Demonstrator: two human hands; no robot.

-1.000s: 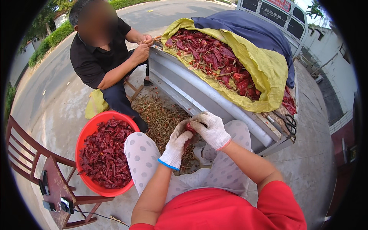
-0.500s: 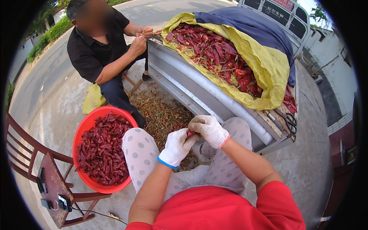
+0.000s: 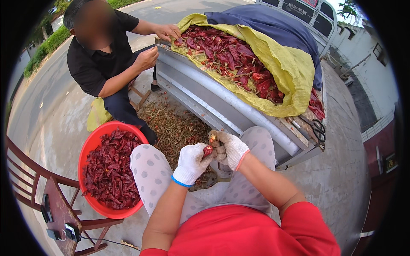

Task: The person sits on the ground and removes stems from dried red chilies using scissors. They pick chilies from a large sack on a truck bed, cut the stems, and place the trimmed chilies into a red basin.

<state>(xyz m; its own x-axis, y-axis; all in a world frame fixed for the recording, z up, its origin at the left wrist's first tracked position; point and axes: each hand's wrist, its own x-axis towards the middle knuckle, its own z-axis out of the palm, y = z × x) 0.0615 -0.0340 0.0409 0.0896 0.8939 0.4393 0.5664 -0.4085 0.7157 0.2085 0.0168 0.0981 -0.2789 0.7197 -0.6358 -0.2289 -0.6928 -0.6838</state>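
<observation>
In front of my knees, my left hand (image 3: 191, 164), in a white knitted glove with a blue cuff, is closed around a dried red chili pepper (image 3: 207, 150). A pale opening shows at the pepper's end. My right hand (image 3: 232, 150), gloved in white with a pink cuff and brown-stained fingers, pinches a small yellow-orange bit (image 3: 212, 138) that looks like the pepper's stem end. The two hands are side by side, fingertips close together. A red plastic tub (image 3: 81, 170) filled with dried red chilies (image 3: 112, 170) stands left of my knees.
A yellow sack (image 3: 301, 83) of chilies lies on the truck bed (image 3: 239, 115) ahead. Black scissors (image 3: 318, 129) rest at its corner. Stem scraps (image 3: 173, 128) cover the ground below. Across sits a co-worker (image 3: 102, 55), one hand at the sack. A wooden chair (image 3: 55, 194) holds small devices.
My hands have come slightly apart, and a yellow-orange bit now shows in my right fingers. The co-worker's hands have separated, one reaching to the sack. The whole view has shifted slightly.
</observation>
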